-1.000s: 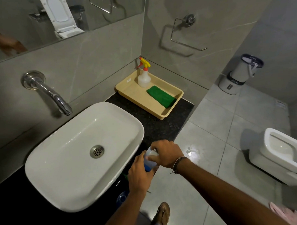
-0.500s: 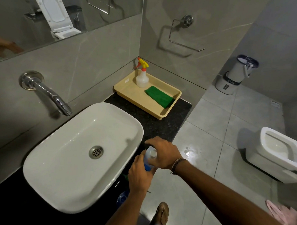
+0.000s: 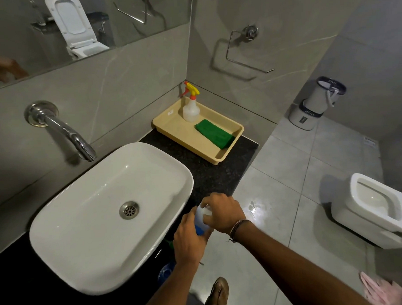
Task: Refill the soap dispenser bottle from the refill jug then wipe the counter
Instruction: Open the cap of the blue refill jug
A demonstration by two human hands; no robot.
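Both hands meet on a small blue and white soap bottle (image 3: 201, 219) at the front edge of the black counter (image 3: 210, 172), right of the basin. My left hand (image 3: 190, 239) wraps the bottle's body from below. My right hand (image 3: 222, 212) covers the bottle's top, fingers closed over it. Most of the bottle is hidden by the hands. On a beige tray (image 3: 169, 125) in the far counter corner lies a folded green cloth (image 3: 214, 134). I cannot make out a refill jug for certain.
A white basin (image 3: 94, 217) fills the counter's left, under a chrome wall spout (image 3: 65, 133). A clear spray bottle (image 3: 190, 107) stands in the tray. Something blue (image 3: 165, 272) sits low by the counter front. A toilet (image 3: 377, 211) and a white bin (image 3: 315, 103) are on the tiled floor.
The hands have stayed on the bottle at the counter edge with only small shifts of the right fingers. The view has drifted slightly.
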